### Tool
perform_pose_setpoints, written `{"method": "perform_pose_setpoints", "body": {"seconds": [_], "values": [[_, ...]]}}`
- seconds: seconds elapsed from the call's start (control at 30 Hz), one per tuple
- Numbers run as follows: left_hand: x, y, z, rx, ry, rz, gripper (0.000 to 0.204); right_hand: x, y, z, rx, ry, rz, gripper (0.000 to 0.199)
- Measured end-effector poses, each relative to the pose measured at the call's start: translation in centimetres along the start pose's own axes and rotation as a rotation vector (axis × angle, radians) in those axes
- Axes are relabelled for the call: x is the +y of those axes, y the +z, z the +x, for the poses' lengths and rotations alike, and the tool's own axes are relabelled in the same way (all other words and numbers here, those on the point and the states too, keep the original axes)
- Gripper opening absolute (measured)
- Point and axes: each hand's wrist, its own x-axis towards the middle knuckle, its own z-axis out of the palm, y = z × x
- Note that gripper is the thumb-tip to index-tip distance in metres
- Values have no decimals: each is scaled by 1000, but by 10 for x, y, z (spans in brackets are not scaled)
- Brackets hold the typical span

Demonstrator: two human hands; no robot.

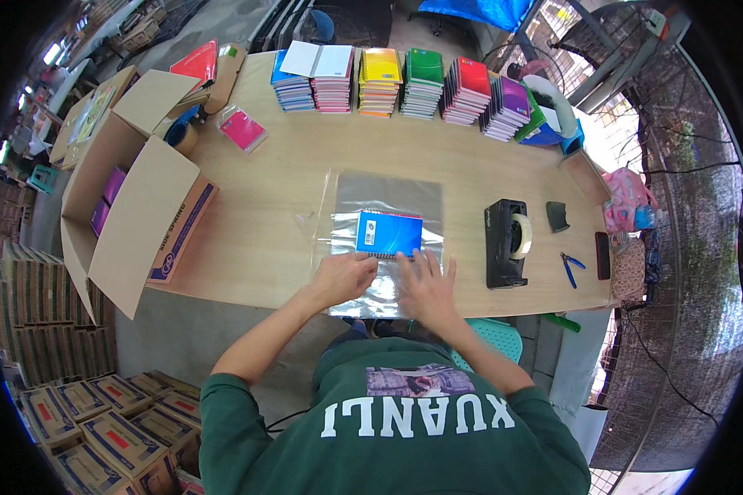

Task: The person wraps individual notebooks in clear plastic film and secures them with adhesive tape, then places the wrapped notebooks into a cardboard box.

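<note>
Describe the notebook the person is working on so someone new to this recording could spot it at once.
On the long wooden table, find the clear plastic sleeves near the front edge. The blue spiral notebook lies on them, just beyond the left hand and right hand. It lies alone; the others are stacked along the far edge.

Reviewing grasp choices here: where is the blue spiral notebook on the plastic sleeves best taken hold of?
Probably the blue notebook by its far edge or bare side edges, from above: it lies flat on the clear sleeves, and both hands crowd its near edge.
</note>
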Motion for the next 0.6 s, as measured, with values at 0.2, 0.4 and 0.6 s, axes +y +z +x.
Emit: {"method": "perform_pose_setpoints", "body": {"seconds": [0.2,0.4,0.6], "values": [[-44,-36,10,458,-131,153,17,94,7,35,-291,284,420,19],[30,57,-10,496,189,159,47,147,21,81,-503,471,956,15],[42,89,10,275,-122,181,77,167,25,103,-749,519,966,19]]}}
